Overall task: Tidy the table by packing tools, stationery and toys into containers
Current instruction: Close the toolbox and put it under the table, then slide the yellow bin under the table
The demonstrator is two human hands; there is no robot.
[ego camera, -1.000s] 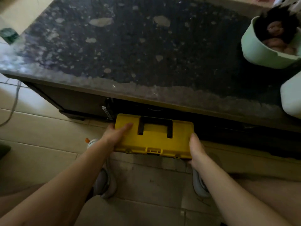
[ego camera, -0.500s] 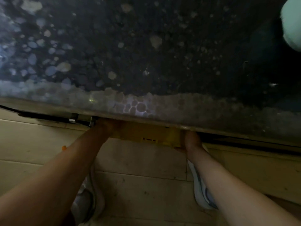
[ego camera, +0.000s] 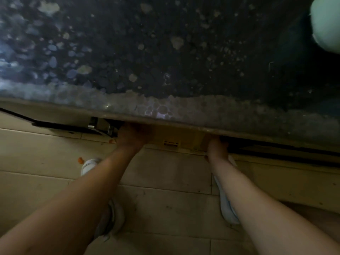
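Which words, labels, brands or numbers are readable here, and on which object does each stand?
None is readable.
The yellow toolbox shows a latch but no lettering.
A pale patch on the dark bracket under the table may be a label, too blurred to read.

Toolbox lid, L hand + R hand fingers: under tabletop.

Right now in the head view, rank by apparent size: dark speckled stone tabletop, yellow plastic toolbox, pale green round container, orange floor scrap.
1. stone tabletop
2. green container and toolbox: alike, both partly visible, so unranked
3. orange scrap
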